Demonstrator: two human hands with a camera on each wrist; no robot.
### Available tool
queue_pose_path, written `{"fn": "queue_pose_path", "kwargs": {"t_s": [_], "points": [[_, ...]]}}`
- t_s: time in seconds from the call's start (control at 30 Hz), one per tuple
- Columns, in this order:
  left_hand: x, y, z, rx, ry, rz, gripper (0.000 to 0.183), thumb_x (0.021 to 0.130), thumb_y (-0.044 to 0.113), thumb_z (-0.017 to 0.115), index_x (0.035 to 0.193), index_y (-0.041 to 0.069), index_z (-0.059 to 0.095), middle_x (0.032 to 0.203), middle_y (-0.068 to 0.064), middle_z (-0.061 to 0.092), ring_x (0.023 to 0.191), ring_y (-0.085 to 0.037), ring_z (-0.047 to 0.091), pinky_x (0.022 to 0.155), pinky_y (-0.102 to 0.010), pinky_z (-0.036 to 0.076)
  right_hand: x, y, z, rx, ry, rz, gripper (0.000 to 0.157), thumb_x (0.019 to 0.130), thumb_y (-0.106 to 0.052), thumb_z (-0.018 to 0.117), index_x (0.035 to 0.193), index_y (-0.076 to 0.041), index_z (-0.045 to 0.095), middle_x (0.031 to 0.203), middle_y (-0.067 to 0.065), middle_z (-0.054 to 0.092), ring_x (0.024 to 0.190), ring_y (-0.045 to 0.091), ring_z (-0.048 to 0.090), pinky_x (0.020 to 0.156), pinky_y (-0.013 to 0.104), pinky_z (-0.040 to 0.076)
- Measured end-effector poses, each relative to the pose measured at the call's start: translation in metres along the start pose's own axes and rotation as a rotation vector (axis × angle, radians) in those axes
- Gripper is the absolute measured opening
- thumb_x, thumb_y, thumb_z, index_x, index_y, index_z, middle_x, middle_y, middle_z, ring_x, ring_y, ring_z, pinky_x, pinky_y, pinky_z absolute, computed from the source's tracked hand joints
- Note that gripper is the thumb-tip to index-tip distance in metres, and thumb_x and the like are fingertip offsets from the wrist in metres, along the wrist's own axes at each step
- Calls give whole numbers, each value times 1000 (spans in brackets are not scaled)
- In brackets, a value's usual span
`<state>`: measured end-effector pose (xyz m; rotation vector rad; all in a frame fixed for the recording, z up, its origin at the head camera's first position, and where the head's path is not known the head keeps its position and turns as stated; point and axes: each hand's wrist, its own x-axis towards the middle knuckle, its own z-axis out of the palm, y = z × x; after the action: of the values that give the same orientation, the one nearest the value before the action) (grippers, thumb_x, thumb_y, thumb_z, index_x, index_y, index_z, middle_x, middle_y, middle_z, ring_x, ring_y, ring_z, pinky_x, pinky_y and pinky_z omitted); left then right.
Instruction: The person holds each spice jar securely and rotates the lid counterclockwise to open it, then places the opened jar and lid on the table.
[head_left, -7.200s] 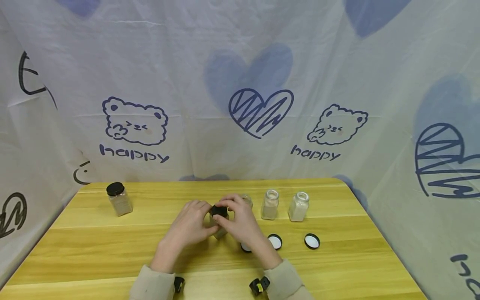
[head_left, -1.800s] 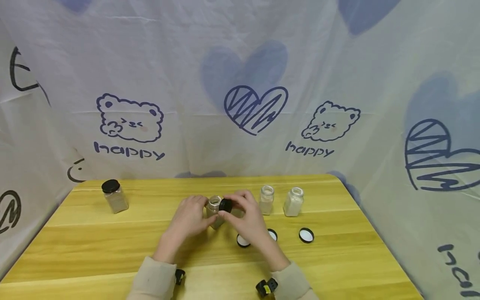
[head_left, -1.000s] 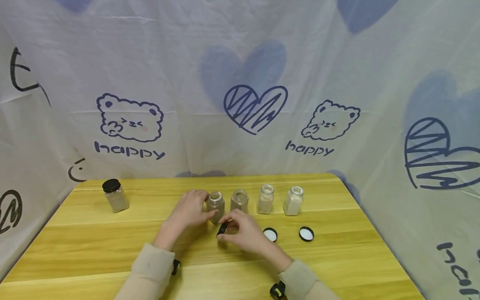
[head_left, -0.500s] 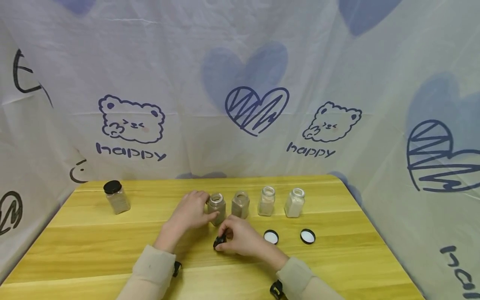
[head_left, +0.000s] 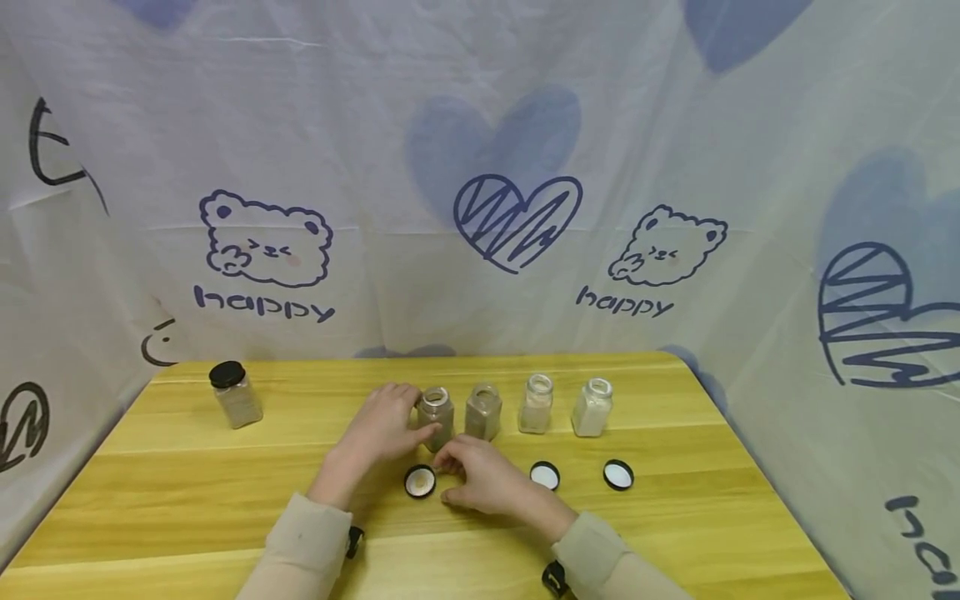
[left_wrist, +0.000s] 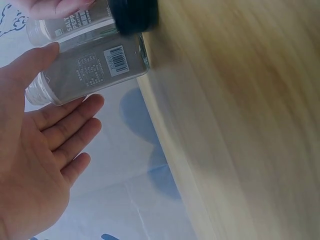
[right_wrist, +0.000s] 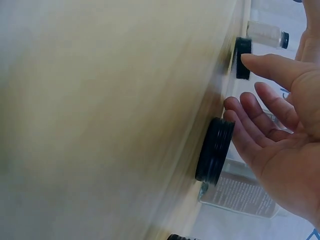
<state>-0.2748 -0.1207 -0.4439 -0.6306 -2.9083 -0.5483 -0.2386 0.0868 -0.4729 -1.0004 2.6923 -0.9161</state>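
In the head view my left hand (head_left: 377, 427) loosely holds an uncapped glass spice jar (head_left: 437, 417), thumb in front and fingers behind. The left wrist view has this jar (left_wrist: 95, 67) between thumb and fingers, its barcode label showing. A black lid (head_left: 420, 482) lies in front of the jar, white inside facing up. Just right of that lid is my right hand (head_left: 487, 477), fingers loosely bent and holding nothing. In the right wrist view its thumb is near a lid (right_wrist: 243, 57), while another lid (right_wrist: 215, 150) is beside the fingers.
Uncapped jars stand in a row to the right: a brownish one (head_left: 483, 410), a paler one (head_left: 536, 404) and a whitish one (head_left: 592, 407). Two upturned lids (head_left: 544, 476) (head_left: 618, 474) lie before them. A capped jar (head_left: 238, 400) stands far left. A printed cloth (head_left: 405, 275) hangs behind.
My right hand has lifted the black lid off the jar, brought it down to the table and let it go there, inside up. My left hand has stayed at the jar.
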Motion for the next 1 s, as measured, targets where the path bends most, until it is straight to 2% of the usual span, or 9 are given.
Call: {"fn": "queue_pose_path", "kwargs": {"t_s": [0.3, 0.4, 0.53, 0.7, 0.9, 1.0], "points": [[-7, 0, -2, 7, 28, 28, 65, 95, 46, 75, 134, -5, 61, 137, -24, 63, 134, -43, 53, 121, -59, 33, -3, -1, -5, 26, 10, 3, 35, 84, -11, 86, 115, -7, 70, 108, 0, 65, 99, 11, 63, 90, 21, 55], [-11, -1, -5, 10, 76, 34, 68, 94, 47, 75, 136, -5, 60, 137, -22, 62, 133, -42, 53, 120, -59, 34, -5, -2, -8, 41, 40, -1, 32, 88, -13, 82, 118, -7, 70, 110, 1, 65, 101, 15, 64, 91, 25, 56], [-18, -2, -11, 26, 178, 44, 66, 93, 44, 77, 136, -4, 60, 136, -20, 62, 130, -40, 54, 117, -59, 38, -8, -6, -13, 81, 99, -14, 28, 95, -15, 77, 121, -6, 68, 115, 5, 65, 105, 22, 66, 93, 31, 57], [-33, -8, -24, 42, 309, 20, 63, 94, 39, 78, 136, -4, 59, 135, -21, 62, 129, -41, 54, 116, -58, 39, -9, -12, -17, 133, 230, -52, 31, 99, -16, 72, 127, -5, 67, 122, 10, 66, 110, 29, 66, 94, 40, 59], [-53, -21, -45, 37, 480, -34, 59, 93, 34, 78, 134, -5, 58, 132, -23, 62, 124, -43, 53, 112, -58, 39, -1, -20, -18, 158, 469, -176, 32, 98, -12, 73, 128, -3, 66, 122, 14, 67, 110, 31, 67, 85, 48, 62], [-64, -30, -55, 40, 570, -58, 57, 92, 30, 79, 132, -6, 58, 129, -24, 62, 120, -44, 53, 110, -59, 39, 5, -26, -20, 182, 561, -220, 33, 98, -11, 73, 128, 0, 66, 123, 14, 66, 109, 31, 67, 85, 50, 61]]}}
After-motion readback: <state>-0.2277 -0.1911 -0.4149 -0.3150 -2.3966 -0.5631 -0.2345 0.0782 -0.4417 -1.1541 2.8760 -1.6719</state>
